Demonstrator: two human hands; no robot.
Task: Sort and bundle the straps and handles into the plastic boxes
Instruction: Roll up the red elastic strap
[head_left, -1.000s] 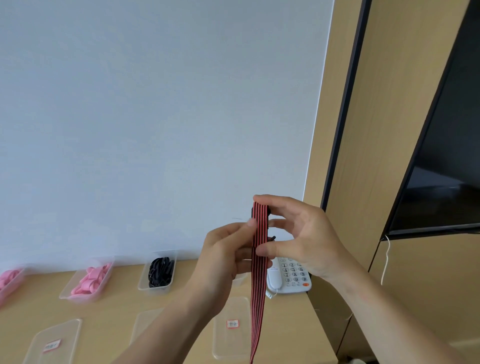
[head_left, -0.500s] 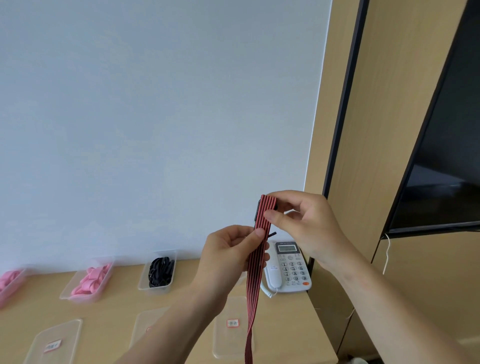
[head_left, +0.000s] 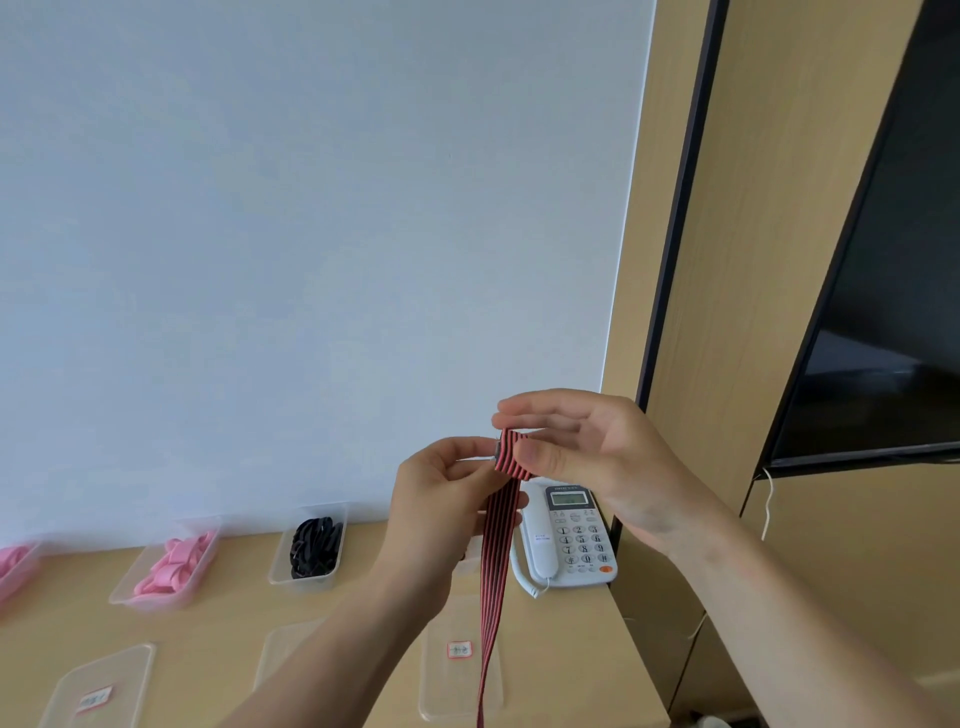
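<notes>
Your 2 hands, left hand (head_left: 441, 499) and right hand (head_left: 597, 457), each pinch the folded top end of the red-and-black striped strap (head_left: 497, 551), raised above the desk (head_left: 218, 639) with its tail hanging limp; judged light, soft and floppy, best gripped at that fold.

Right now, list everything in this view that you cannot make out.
1. Striped strap: its lower end runs off the bottom edge of the head view.
2. Dark piece at the strap's top: mostly hidden between the left hand and the right hand.
3. Label on the clear lid: writing too small to read.
4. Leftmost pink-filled box: cut off by the left edge.
</notes>
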